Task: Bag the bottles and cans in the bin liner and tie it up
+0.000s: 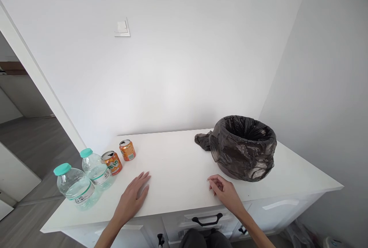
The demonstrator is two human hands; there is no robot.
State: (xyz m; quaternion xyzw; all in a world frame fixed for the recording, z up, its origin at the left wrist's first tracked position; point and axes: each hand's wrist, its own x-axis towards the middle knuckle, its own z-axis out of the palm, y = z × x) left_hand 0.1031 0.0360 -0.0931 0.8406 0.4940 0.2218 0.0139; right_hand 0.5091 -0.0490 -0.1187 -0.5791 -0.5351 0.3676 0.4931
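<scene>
My left hand (132, 196) lies on the white cabinet top with its fingers stretched out and nothing under them that shows. To its left are two orange drink cans, a nearer can (114, 163) and a farther can (128, 151), both upright with opened tops. Beside them stand two clear plastic bottles with teal caps, the front bottle (75, 186) and the back bottle (96, 168). My right hand (224, 192) rests near the front edge, fingers curled in, with nothing visible in it. Just behind it on the right is a trash bin lined with a black plastic bag (244, 154).
The white cabinet top (172, 163) runs along the wall, with a black drawer handle (207, 220) below its front edge. A light switch (122, 28) is on the wall. A doorway opens at the left, and a clear plastic bag (300, 234) lies on the floor at right.
</scene>
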